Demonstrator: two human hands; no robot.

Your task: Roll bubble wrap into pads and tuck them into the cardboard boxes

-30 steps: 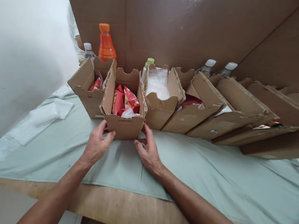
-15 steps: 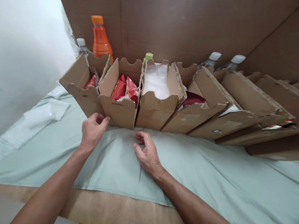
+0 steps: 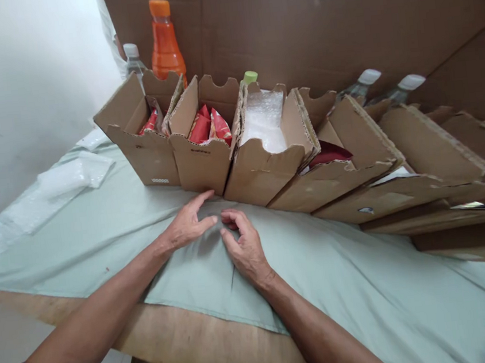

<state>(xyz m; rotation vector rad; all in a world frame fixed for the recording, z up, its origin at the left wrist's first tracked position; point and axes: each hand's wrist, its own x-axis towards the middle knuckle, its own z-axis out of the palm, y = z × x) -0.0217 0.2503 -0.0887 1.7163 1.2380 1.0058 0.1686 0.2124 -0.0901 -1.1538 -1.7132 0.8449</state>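
Note:
My left hand (image 3: pixel 192 221) hovers at or rests on the green cloth (image 3: pixel 165 270), fingers stretched toward the foot of a cardboard box (image 3: pixel 201 165) that holds red snack packets (image 3: pixel 208 126). Close beside it, my right hand (image 3: pixel 244 242) has its fingers curved and thumb apart, with nothing in it. The two hands nearly meet at the fingertips. Just beyond them stands another cardboard box (image 3: pixel 259 174) with bubble wrap (image 3: pixel 265 124) inside. At the left end of the row, a box (image 3: pixel 147 157) also contains a red packet (image 3: pixel 150 123).
More cardboard boxes (image 3: pixel 338 180) lean in a row to the right, one with a dark red item (image 3: pixel 330 152). Behind stand an orange bottle (image 3: pixel 165 48) and clear bottles (image 3: pixel 408 88) against a large cardboard panel (image 3: pixel 295 20). Bubble wrap (image 3: pixel 64 180) lies at left.
My left hand has moved right, away from the left boxes and close to my right hand, and its fingers have straightened. My right hand has stayed almost in place. The view has shifted slightly.

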